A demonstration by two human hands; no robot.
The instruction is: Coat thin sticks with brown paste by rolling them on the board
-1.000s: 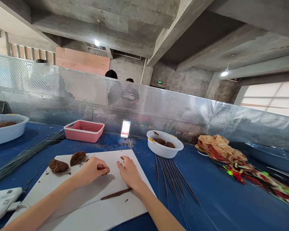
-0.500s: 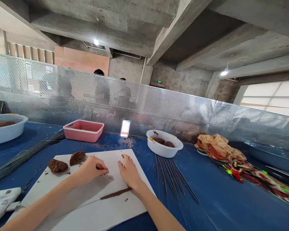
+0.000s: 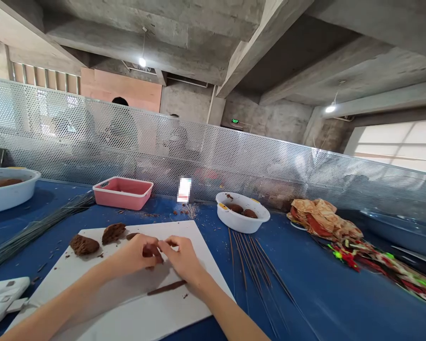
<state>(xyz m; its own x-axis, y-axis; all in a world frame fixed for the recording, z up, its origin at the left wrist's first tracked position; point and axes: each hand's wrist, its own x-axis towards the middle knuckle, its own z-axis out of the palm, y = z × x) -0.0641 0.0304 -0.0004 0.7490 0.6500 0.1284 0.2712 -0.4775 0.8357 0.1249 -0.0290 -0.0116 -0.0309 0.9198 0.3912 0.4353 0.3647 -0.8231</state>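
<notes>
My left hand point(image 3: 138, 255) and my right hand point(image 3: 182, 258) meet over a white board point(image 3: 128, 315), fingertips nearly touching. Both are closed, with a small bit of brown clay point(image 3: 158, 258) between the fingers, mostly hidden by them. In front of my hands lies a thin tapered strip of the same clay point(image 3: 166, 287), on what looks like a fine wire; its right end is by my right wrist. Two rough clay lumps point(image 3: 84, 245) sit at the board's far left. Another brown piece point(image 3: 131, 236) shows just behind my left hand.
A pink basin point(image 3: 123, 201) and a white basin point(image 3: 241, 222) holding clay stand behind the board. Thin brown-coated sticks point(image 3: 252, 260) lie to the right, a bundle of wires point(image 3: 39, 227) to the left. A perforated metal screen point(image 3: 234, 156) closes off the back; people are beyond it.
My right hand has moved left and drawn in from lying spread on the board, meeting my left hand. A brown piece now shows behind my left hand.
</notes>
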